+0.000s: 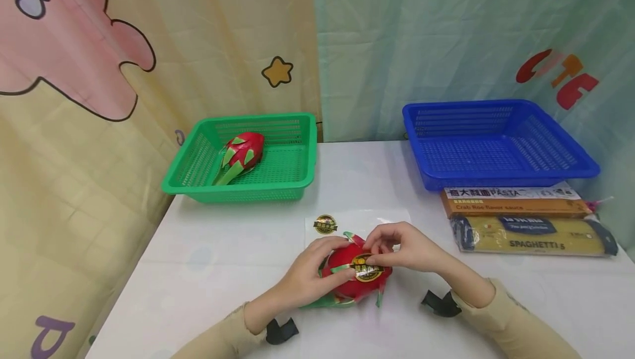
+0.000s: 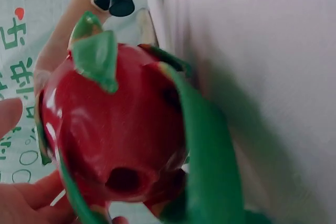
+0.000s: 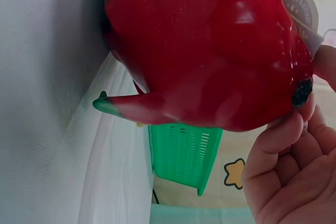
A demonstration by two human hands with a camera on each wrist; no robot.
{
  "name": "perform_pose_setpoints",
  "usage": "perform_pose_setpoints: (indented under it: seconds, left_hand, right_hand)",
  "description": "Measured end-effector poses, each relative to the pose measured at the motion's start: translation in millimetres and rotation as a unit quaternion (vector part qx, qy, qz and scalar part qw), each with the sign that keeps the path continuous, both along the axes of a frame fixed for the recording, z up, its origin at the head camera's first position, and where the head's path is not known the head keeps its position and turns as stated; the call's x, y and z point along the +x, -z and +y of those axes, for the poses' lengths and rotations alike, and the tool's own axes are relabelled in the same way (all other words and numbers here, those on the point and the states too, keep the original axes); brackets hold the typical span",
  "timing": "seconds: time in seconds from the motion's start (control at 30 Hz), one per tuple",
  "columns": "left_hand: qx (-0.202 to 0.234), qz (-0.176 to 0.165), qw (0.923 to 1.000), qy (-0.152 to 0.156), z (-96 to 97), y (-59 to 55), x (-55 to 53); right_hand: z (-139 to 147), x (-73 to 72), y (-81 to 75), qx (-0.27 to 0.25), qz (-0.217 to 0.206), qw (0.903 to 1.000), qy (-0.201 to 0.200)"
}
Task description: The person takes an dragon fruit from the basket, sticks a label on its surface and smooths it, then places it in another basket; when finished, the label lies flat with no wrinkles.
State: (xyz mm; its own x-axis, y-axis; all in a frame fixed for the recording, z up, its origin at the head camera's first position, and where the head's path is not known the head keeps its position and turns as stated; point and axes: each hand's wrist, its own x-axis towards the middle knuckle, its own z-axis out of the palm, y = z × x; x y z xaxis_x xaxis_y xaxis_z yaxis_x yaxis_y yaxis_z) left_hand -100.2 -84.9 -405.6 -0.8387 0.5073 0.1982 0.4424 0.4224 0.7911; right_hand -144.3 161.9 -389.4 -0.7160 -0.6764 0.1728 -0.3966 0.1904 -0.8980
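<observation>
A red dragon fruit [image 1: 347, 287] with green-tipped scales lies on the white table before me. My left hand [image 1: 310, 273] grips it from the left, thumb over its top. On the upper side is a round black-and-gold sticker [image 1: 368, 272], its edge standing off the skin in the right wrist view. The thumb of my right hand [image 1: 409, 247] lies on that sticker, which it pinches, while curled fingers touch the fruit's far side. The left wrist view shows the fruit's hollow end [image 2: 125, 179]. Just behind, a clear sheet [image 1: 364, 218] carries another round sticker [image 1: 325, 224].
A green basket [image 1: 248, 193] at the back left holds a second dragon fruit [image 1: 245, 152]. At the back right stands a blue basket [image 1: 506, 174]. In front of it lie an orange pasta box [image 1: 516, 207] and a spaghetti pack [image 1: 536, 236]. Curtains hang behind the table.
</observation>
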Motion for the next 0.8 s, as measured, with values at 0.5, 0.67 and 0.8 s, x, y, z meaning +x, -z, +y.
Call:
perform_pose_setpoints:
  seconds: [0.5,0.67,0.8]
  left_hand:
    - [-0.069,0.123,0.9871,-0.076,19.8,6.8,8.0]
    - [-0.074,0.17,0.9777,-0.099,26.2,7.8,7.7]
    - [-0.055,0.162,0.9799,-0.102,27.1,9.6,6.4]
  right_hand:
    - [-14,5.4,15.2,0.037,0.015,0.9979,0.05]
    - [-18,7.1,19.6,0.048,-0.083,0.9948,0.035]
    - [-19,6.5,20.5,0.018,-0.113,0.9931,0.026]
